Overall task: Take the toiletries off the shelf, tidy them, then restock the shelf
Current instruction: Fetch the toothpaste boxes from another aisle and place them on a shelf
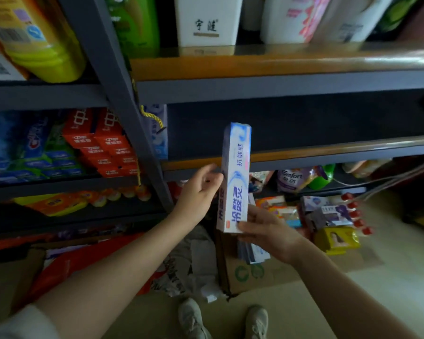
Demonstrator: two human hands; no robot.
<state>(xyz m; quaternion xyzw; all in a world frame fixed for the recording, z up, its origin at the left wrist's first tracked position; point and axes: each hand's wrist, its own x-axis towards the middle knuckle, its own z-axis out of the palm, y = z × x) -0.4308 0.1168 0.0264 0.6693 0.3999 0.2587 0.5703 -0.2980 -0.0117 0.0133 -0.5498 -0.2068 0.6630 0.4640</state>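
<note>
A long white and blue toothpaste box (236, 177) stands upright in front of the middle shelf (328, 152), whose dark compartment behind it looks bare. My right hand (269, 231) grips the box at its lower end. My left hand (198, 192) is just left of the box with loosely curled fingers near its edge; whether it touches is unclear. More toothpaste boxes (253, 253) sit in a cardboard box (245, 275) on the floor below my right hand.
A dark upright post (123, 99) divides the shelving. Left bay holds red boxes (103, 143) and blue toothpaste boxes (22, 152). Bottles (206, 20) line the top shelf. Packets, soap and a yellow box (337, 241) lie on the floor at right.
</note>
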